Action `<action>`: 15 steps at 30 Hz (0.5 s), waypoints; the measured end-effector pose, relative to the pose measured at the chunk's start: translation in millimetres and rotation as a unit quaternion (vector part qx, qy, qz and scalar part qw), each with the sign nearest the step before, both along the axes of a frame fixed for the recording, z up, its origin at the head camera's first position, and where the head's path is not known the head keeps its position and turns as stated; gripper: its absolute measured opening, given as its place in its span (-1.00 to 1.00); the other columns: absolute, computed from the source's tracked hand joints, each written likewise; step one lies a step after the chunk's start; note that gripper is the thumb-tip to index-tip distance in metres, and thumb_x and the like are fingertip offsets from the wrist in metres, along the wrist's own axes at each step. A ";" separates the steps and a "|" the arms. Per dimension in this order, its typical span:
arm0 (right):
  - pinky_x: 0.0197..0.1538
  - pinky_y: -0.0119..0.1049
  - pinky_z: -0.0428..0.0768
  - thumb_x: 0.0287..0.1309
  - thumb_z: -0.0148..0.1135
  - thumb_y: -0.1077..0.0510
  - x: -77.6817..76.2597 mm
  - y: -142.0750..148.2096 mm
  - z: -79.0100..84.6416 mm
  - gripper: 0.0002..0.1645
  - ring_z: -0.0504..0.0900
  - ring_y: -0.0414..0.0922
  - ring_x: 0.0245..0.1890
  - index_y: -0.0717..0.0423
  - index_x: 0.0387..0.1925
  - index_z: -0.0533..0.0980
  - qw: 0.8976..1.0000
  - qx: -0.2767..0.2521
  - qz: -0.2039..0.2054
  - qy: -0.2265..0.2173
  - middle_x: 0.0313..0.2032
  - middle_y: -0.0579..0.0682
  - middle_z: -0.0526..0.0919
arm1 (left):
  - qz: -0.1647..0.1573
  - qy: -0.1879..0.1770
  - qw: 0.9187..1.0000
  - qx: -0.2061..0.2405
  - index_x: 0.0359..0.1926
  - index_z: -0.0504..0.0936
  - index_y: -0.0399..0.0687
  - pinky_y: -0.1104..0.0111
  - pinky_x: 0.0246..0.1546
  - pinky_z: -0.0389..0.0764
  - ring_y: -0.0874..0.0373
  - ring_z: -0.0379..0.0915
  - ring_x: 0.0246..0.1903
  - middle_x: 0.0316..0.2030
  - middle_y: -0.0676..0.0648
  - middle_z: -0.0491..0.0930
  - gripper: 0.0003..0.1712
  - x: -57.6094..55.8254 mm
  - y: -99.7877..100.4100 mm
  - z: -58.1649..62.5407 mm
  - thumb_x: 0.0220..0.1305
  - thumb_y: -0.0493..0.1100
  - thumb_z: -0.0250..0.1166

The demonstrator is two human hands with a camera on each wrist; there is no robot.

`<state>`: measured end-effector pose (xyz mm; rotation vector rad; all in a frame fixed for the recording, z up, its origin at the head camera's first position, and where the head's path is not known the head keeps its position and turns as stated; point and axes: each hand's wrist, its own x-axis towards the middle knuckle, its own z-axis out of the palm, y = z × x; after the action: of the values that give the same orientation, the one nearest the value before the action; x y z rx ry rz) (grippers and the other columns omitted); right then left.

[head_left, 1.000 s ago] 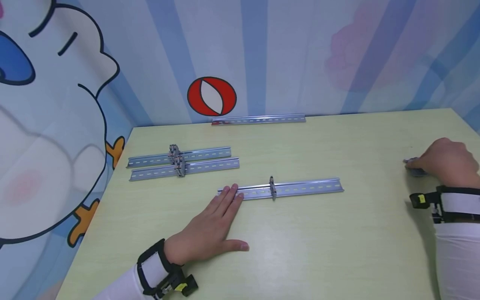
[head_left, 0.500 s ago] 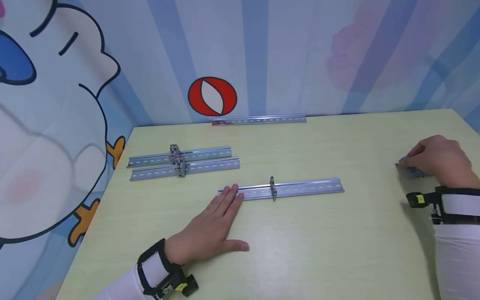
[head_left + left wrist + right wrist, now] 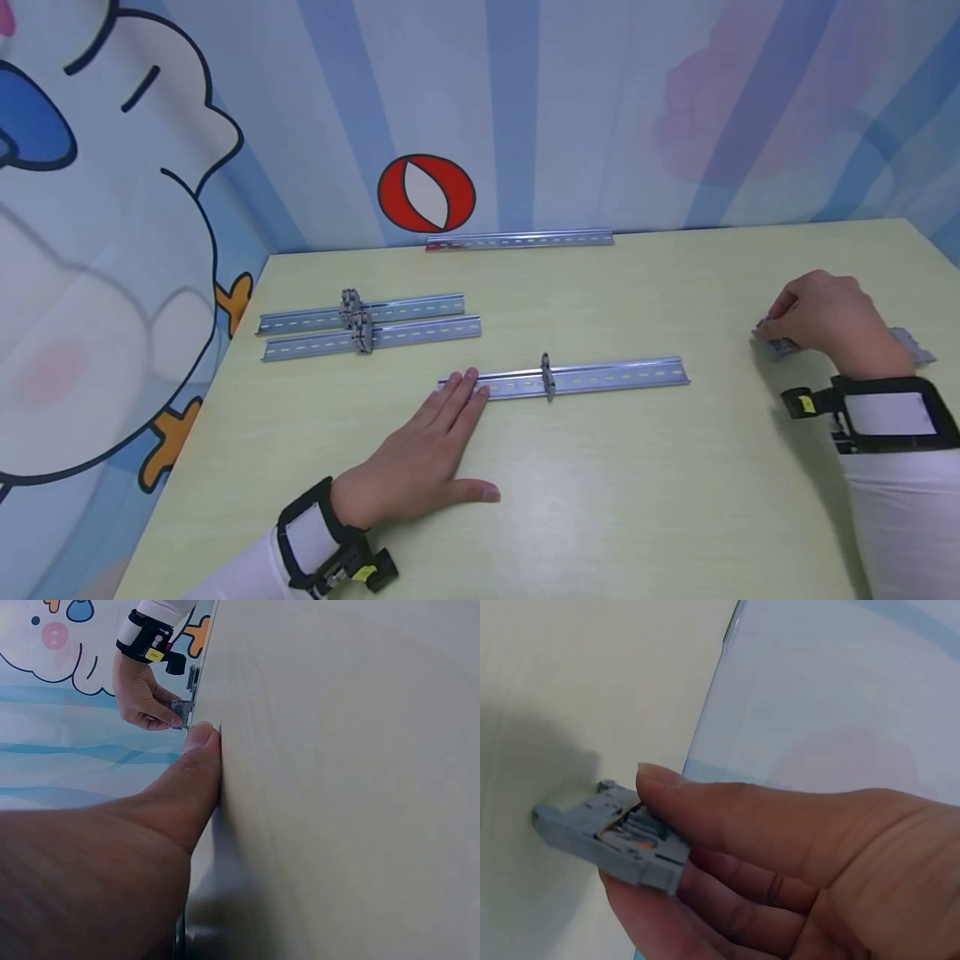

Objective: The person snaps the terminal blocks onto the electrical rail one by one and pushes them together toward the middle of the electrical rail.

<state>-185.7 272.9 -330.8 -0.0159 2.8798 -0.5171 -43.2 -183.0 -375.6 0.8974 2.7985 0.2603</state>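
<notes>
My left hand [image 3: 416,462] lies with straight fingers on the left end of a slotted metal DIN rail [image 3: 622,375], its thumb spread out on the table. One thin grey terminal block [image 3: 547,379] stands across that rail, right of the fingers. At the right side, my right hand [image 3: 840,321] pinches another grey terminal block [image 3: 615,836] between thumb and fingers, slightly above the table. Metal and orange parts show on its face in the right wrist view. In the left wrist view, the left thumb [image 3: 191,769] hides most of the rail.
Two more DIN rails [image 3: 431,331] lie side by side at the left, with grey terminal blocks [image 3: 362,332] across their middles. Another rail [image 3: 517,240] lies along the wall at the back. A flat grey piece [image 3: 911,343] lies behind the right wrist.
My right hand has picked up the terminal block and moved left with it, uncovering a grey piece behind the wrist. The left hand stays on the rail.
</notes>
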 end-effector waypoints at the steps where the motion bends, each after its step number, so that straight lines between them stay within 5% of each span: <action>1: -0.53 -0.18 0.50 0.00 0.42 0.10 -0.4 -3.2 0.5 -0.64 0.56 0.00 -0.53 0.37 -0.36 0.60 1.000 -0.002 0.010 -0.007 -0.53 0.11 0.62 | 0.001 -0.003 1.000 0.000 0.54 -0.21 -0.20 0.09 0.47 -0.15 -0.11 -0.44 0.52 0.54 -0.22 -0.35 0.29 -0.2 0.1 0.2 0.14 0.55 0.07; 15: -0.43 -0.14 0.59 0.05 0.42 0.09 3.2 -38.8 7.1 -0.65 0.65 -0.12 -0.59 0.33 -0.26 0.62 0.993 -0.013 0.073 -0.089 -0.55 0.01 0.66 | 0.004 -0.008 1.000 -0.005 0.54 -0.25 -0.17 0.12 0.48 -0.18 -0.08 -0.48 0.52 0.54 -0.20 -0.39 0.29 -0.6 -0.9 -2.6 0.14 0.57 0.04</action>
<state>-182.6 234.1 -323.7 -0.1750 2.6740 -0.4999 -43.8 -183.9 -378.2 0.8781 2.7877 0.2517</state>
